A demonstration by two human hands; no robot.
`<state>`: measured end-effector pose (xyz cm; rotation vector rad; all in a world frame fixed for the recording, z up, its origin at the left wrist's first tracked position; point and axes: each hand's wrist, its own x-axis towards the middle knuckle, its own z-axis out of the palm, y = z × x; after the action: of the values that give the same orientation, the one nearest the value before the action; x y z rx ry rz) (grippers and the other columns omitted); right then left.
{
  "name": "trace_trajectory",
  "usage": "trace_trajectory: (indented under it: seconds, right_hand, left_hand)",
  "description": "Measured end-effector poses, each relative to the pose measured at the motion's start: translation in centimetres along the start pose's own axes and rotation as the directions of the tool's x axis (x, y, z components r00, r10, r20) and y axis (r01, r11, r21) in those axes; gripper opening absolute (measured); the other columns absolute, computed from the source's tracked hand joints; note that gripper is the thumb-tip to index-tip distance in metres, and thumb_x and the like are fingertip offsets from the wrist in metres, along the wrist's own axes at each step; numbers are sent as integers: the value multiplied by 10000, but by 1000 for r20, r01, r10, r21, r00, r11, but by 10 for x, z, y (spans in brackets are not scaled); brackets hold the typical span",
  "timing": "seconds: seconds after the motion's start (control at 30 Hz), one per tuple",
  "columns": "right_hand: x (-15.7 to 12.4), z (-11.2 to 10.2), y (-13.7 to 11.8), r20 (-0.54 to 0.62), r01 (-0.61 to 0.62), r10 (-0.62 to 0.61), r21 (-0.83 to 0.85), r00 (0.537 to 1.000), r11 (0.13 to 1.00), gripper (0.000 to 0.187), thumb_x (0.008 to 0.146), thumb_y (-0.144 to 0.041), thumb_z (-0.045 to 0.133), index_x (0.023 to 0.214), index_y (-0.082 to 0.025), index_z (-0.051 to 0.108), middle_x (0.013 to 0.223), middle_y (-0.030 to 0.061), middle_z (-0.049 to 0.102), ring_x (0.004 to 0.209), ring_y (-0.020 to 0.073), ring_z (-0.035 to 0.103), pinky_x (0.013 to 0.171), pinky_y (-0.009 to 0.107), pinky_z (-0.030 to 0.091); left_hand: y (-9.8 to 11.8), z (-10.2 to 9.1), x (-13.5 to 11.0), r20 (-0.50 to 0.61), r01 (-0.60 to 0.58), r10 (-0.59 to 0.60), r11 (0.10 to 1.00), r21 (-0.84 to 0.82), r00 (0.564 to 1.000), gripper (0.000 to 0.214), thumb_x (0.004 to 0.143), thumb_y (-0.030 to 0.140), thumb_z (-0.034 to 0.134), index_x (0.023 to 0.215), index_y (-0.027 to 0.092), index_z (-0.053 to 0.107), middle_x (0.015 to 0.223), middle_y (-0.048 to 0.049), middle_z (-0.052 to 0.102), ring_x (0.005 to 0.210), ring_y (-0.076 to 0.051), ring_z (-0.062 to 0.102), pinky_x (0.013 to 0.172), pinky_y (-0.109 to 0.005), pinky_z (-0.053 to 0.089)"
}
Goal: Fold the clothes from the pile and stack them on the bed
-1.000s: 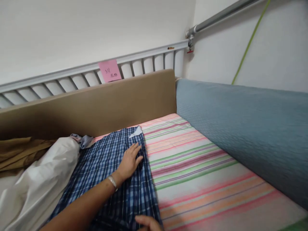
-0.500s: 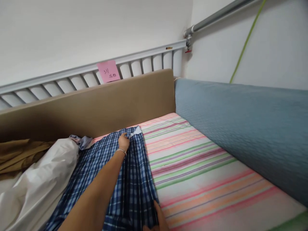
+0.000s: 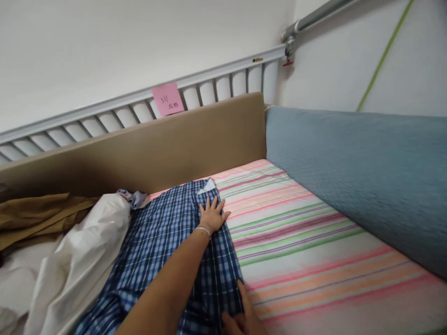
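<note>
A blue plaid cloth point(image 3: 164, 218) lies on the striped bed sheet point(image 3: 296, 232), with a pleat running along its right side. A small white triangular patch point(image 3: 207, 186) shows at its far right corner. My left hand point(image 3: 211, 217) rests palm down on the cloth near that corner, fingers spread and thumb over its right edge; it wears a bracelet. At the bottom, my right hand point(image 3: 246, 311) touches the cloth's near right edge, index finger stretched out and apart from the thumb. The lower part of that hand is out of frame.
White cloth point(image 3: 84, 251) and brown cloth point(image 3: 45, 216) lie heaped on the left, with a small grey-blue piece point(image 3: 136, 198) beside them. A tan board point(image 3: 209, 135) borders the bed at the back, a blue padded panel point(image 3: 349, 163) on the right. Behind stands a radiator point(image 3: 129, 116) bearing a pink note point(image 3: 167, 99).
My left hand has let go of the cloth near its far corner, moved right and towards me, and spread flat on it. My right hand stays at the near edge. The view has shifted slightly.
</note>
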<state>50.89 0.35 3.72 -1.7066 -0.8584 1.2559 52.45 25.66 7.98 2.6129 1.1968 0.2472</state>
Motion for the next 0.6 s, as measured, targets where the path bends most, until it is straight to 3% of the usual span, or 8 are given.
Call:
trace_trajectory:
  seconds: [0.07,0.13,0.23,0.33,0.43,0.5,0.6]
  right_hand:
    - [-6,-3,-11,7,-35,35,65,999,997,814,809,-353,418,1441,-47,6,640,37,670,595,203,654,575,302,485]
    - [-14,-6,-25,17,-112,110,147,994,983,763,840,-384,372,1446,-139,-22,698,32,664,586,199,657,499,291,481]
    - [-25,-8,-43,25,-194,192,191,981,962,750,834,-416,406,1437,-230,1,757,31,649,587,203,658,436,283,478]
    - [-34,-8,-53,29,-148,145,199,989,969,732,779,-426,488,1404,-184,192,811,54,643,682,207,670,508,295,519]
    - [-45,-3,-54,127,-37,10,216,992,976,614,702,-471,569,1208,-135,477,794,51,638,706,191,664,555,273,521]
    - [-54,3,-52,218,-1,-44,204,975,979,495,679,-486,591,1035,-143,577,728,31,632,633,165,648,516,247,497]
    - [-67,16,-48,349,-8,-30,107,937,994,356,708,-469,562,860,-151,612,629,6,613,516,131,615,435,212,438]
  left_hand:
    - [1,-12,2,34,8,-5,998,-64,999,582,828,583,444,1352,334,391,1496,-75,281,1371,-404,145,1025,-697,100]
    - [-1,-36,-5,12,5,-4,995,-99,1000,575,859,546,416,1383,324,335,1501,-71,270,1373,-373,176,1038,-665,163]
    - [-17,-83,-45,-128,-35,19,991,-132,992,539,905,442,389,1408,274,294,1514,-62,239,1387,-279,190,1097,-543,196]
    - [-54,-125,-127,-239,2,-50,980,-198,970,436,844,341,536,1265,230,512,1375,-53,480,1287,-219,396,1102,-392,273]
    - [-96,-153,-232,-296,214,-280,948,-236,913,315,785,257,592,1092,203,634,1146,-58,648,1107,-217,558,1025,-349,379]
    - [-119,-160,-300,-341,346,-423,900,-264,840,260,773,245,582,1013,187,662,1025,-71,687,990,-230,614,935,-355,449]
    - [-135,-151,-383,-374,466,-570,819,-336,732,202,771,260,557,916,180,673,892,-68,708,839,-224,655,794,-332,507]
